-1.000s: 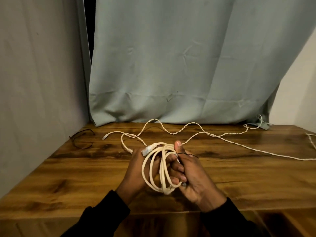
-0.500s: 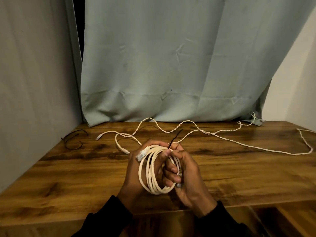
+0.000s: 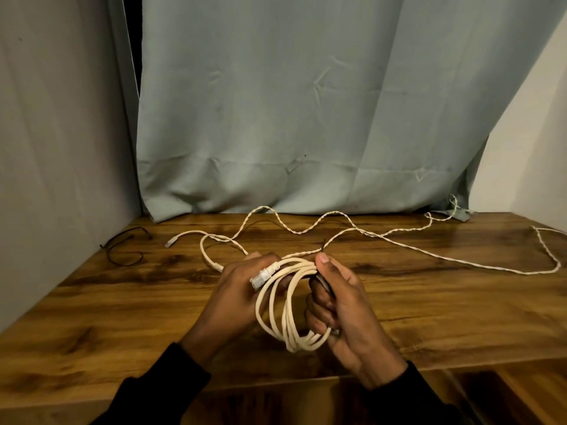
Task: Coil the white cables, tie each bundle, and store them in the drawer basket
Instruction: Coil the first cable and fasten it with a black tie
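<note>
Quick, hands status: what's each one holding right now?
Left hand: closed on the coil, near its plug end.
Right hand: closed on the coil's other side, thumb on top, pinching a thin black tie.

No text, label, brand, number or sign can be read anywhere in the frame; nothing legible is carried by any surface shown.

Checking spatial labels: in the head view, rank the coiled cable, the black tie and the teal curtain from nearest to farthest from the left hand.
1. Coiled cable: held in the left hand.
2. Black tie: far left on the table.
3. Teal curtain: behind the table.
</note>
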